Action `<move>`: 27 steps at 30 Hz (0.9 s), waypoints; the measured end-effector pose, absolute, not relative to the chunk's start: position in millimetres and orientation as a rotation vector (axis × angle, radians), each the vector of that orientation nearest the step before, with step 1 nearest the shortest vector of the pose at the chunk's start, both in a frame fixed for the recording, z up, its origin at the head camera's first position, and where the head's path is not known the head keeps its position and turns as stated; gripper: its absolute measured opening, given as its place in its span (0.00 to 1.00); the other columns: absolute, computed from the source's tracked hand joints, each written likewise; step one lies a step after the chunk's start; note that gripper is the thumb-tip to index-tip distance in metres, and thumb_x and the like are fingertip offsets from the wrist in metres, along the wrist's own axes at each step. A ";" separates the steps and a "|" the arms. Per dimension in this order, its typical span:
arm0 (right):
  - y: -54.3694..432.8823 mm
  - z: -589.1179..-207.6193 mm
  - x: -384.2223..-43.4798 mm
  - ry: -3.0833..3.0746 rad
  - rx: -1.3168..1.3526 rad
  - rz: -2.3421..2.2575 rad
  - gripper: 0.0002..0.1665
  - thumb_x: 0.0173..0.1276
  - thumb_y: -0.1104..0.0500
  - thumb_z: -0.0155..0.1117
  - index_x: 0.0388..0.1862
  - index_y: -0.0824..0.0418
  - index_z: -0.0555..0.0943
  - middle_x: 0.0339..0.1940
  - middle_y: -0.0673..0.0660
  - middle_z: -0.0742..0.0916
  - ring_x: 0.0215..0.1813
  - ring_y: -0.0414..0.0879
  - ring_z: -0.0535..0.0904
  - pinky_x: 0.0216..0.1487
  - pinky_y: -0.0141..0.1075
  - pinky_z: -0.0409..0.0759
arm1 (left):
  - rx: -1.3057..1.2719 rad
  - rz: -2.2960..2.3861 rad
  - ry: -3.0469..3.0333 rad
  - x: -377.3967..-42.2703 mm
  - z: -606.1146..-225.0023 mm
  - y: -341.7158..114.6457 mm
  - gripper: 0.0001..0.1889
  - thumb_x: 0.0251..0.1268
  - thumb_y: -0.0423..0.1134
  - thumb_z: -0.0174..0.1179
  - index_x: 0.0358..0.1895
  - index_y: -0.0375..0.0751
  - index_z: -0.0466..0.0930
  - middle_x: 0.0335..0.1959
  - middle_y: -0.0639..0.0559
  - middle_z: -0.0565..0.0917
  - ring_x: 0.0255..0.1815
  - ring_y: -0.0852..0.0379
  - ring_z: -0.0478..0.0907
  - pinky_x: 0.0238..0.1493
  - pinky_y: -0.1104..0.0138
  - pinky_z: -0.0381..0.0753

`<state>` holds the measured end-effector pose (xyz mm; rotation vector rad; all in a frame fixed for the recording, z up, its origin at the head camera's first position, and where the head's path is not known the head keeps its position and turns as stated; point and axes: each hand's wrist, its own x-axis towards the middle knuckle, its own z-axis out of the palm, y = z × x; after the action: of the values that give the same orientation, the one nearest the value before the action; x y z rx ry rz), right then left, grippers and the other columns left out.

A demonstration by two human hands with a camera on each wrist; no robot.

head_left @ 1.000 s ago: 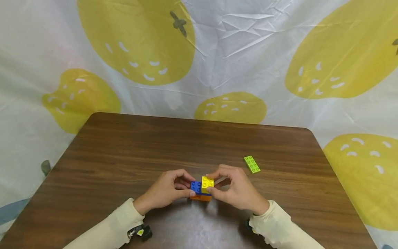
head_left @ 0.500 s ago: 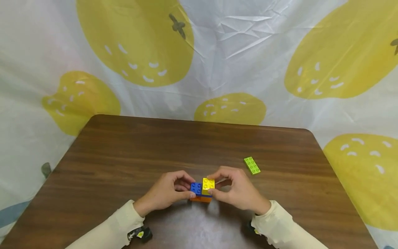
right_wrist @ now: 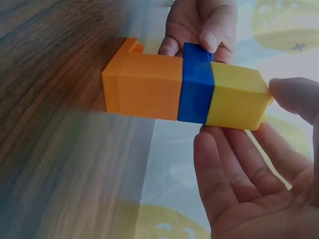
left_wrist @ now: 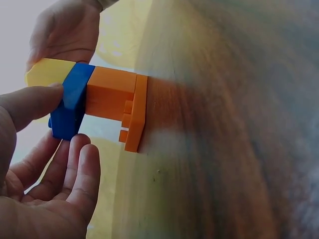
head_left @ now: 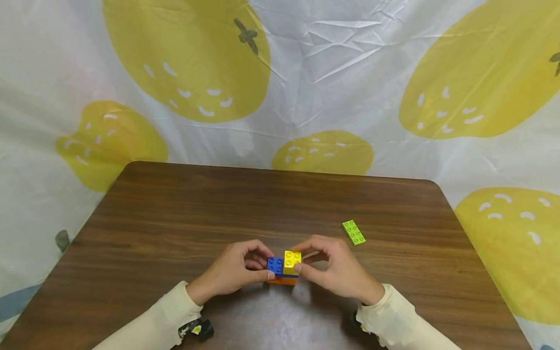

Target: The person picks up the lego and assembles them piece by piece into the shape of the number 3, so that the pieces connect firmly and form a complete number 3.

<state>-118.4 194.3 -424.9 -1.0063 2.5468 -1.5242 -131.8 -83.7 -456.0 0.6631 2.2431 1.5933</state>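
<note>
A yellow four-stud brick (head_left: 292,262) is sitting on the right end of a blue brick (head_left: 274,265). Beneath, an orange brick (right_wrist: 150,87) is standing on a thin orange plate (left_wrist: 138,122), which is resting on the wood-grain table (head_left: 218,209). The left hand (head_left: 229,269) is pinching the blue brick; the right hand (head_left: 339,269) is pinching the yellow one. Beyond the right hand, a lime-green eight-stud plate (head_left: 353,232) is lying alone, and a fruit-print cloth (head_left: 328,87) is hanging behind.

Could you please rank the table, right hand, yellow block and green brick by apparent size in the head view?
1. Table
2. Right hand
3. Yellow block and green brick: too close to rank surely; the brick looks slimmer.
</note>
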 end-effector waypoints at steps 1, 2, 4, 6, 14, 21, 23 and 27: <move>194.7 -425.5 -118.4 2.550 -1.003 -1.532 0.15 0.70 0.60 0.75 0.55 0.55 0.88 0.51 0.51 0.91 0.49 0.42 0.89 0.49 0.39 0.91 | 0.664 1.590 2.246 -131.9 -455.8 -83.9 0.18 0.62 0.39 0.78 0.51 0.38 0.85 0.47 0.46 0.87 0.46 0.54 0.85 0.50 0.70 0.88; 195.1 -426.2 -118.4 2.554 -1.000 -1.539 0.15 0.70 0.61 0.75 0.54 0.54 0.88 0.51 0.51 0.91 0.49 0.42 0.89 0.49 0.39 0.91 | 0.664 1.587 2.248 -132.0 -455.8 -84.1 0.18 0.62 0.40 0.78 0.51 0.38 0.85 0.46 0.46 0.87 0.46 0.54 0.85 0.50 0.70 0.88; 196.0 -426.8 -118.1 2.556 -0.994 -1.555 0.15 0.70 0.62 0.75 0.54 0.54 0.88 0.51 0.51 0.91 0.48 0.42 0.89 0.48 0.38 0.91 | 0.666 1.582 2.252 -132.2 -455.7 -84.5 0.18 0.63 0.40 0.78 0.51 0.39 0.85 0.46 0.46 0.87 0.46 0.54 0.85 0.50 0.70 0.88; 197.5 -426.5 -118.1 2.561 -0.987 -1.566 0.15 0.69 0.62 0.75 0.53 0.55 0.88 0.50 0.51 0.91 0.48 0.44 0.90 0.48 0.39 0.91 | 0.666 1.580 2.255 -132.4 -455.8 -84.7 0.18 0.62 0.40 0.78 0.51 0.39 0.85 0.46 0.47 0.87 0.46 0.54 0.85 0.49 0.70 0.88; 212.8 -430.9 -124.7 2.651 -0.901 -1.554 0.12 0.70 0.63 0.75 0.51 0.55 0.88 0.49 0.59 0.92 0.44 0.44 0.91 0.47 0.40 0.91 | 0.649 1.603 2.229 -133.4 -458.0 -83.3 0.19 0.61 0.39 0.79 0.52 0.38 0.85 0.47 0.46 0.87 0.47 0.53 0.85 0.50 0.70 0.88; 227.2 -439.0 -133.0 2.742 -0.812 -1.515 0.13 0.69 0.63 0.76 0.51 0.60 0.88 0.48 0.60 0.92 0.43 0.44 0.91 0.46 0.40 0.91 | 0.658 1.615 2.210 -131.9 -457.8 -86.3 0.21 0.61 0.38 0.79 0.54 0.38 0.84 0.50 0.44 0.87 0.48 0.52 0.85 0.50 0.70 0.88; 231.3 -440.1 -135.4 2.773 -0.786 -1.498 0.13 0.68 0.63 0.76 0.51 0.62 0.88 0.48 0.60 0.92 0.43 0.45 0.91 0.46 0.40 0.91 | 0.658 1.616 2.210 -132.1 -458.1 -86.5 0.21 0.60 0.38 0.79 0.55 0.38 0.84 0.51 0.44 0.87 0.48 0.52 0.85 0.50 0.70 0.88; 240.0 -441.1 -140.9 2.838 -0.738 -1.458 0.14 0.68 0.63 0.76 0.51 0.62 0.88 0.48 0.60 0.93 0.43 0.46 0.91 0.46 0.42 0.91 | 0.657 1.617 2.209 -132.6 -457.9 -87.0 0.21 0.60 0.38 0.79 0.55 0.38 0.84 0.51 0.44 0.87 0.49 0.51 0.85 0.51 0.69 0.88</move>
<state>-140.9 240.0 -441.1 -0.7377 2.8377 -1.4579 -132.6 -87.0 -457.9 0.6565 2.2091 1.6171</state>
